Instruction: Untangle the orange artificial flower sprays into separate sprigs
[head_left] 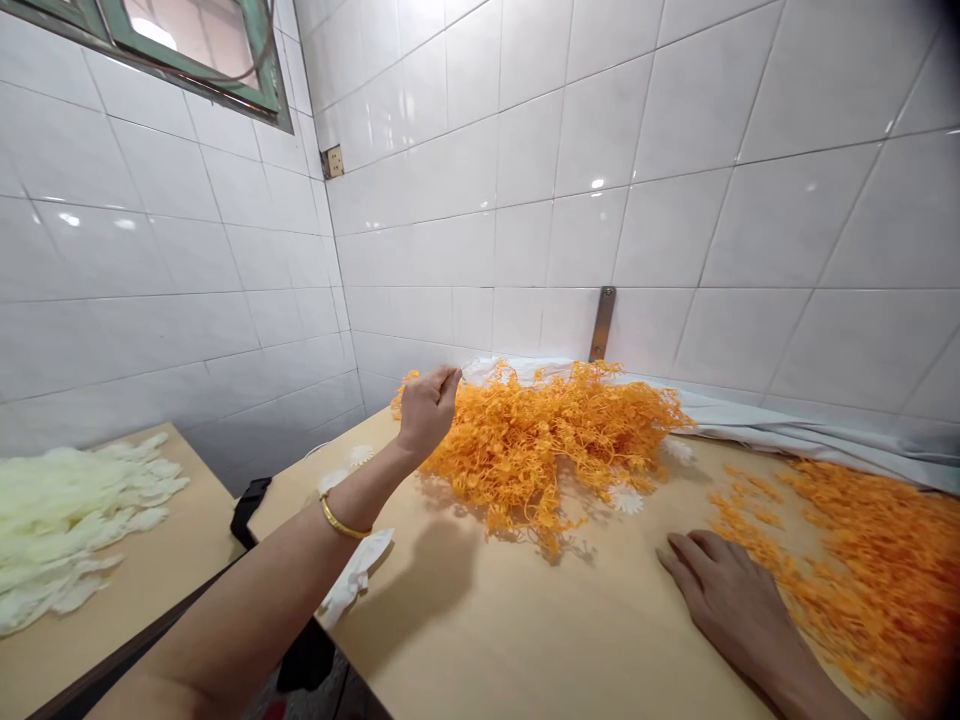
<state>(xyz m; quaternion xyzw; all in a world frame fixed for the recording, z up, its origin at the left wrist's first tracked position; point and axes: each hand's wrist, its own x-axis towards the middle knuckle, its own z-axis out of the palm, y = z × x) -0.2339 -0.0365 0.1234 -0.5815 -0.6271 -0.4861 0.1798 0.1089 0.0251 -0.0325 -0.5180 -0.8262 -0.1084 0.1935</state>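
My left hand (430,405), a gold bangle on its wrist, is raised at the left end of a tangled heap of orange, thin-branched plastic-looking pieces (547,440). Its fingers are pinched together, and anything between them is too small to make out. Low on the right, my right hand (731,590) lies palm down on the tan table (570,640), fingers extended and a little bent. Beside it spreads a pile of small loose orange pieces (870,560). White flower-shaped pieces (627,499) lie around the heap's edge.
Pale yellow-green petal-like sheets (67,515) cover a second table at the left, with a gap between the tables. A crumpled white piece (358,575) lies under my left forearm. White cloth (810,430) runs along the tiled wall, below a metal bracket (602,325).
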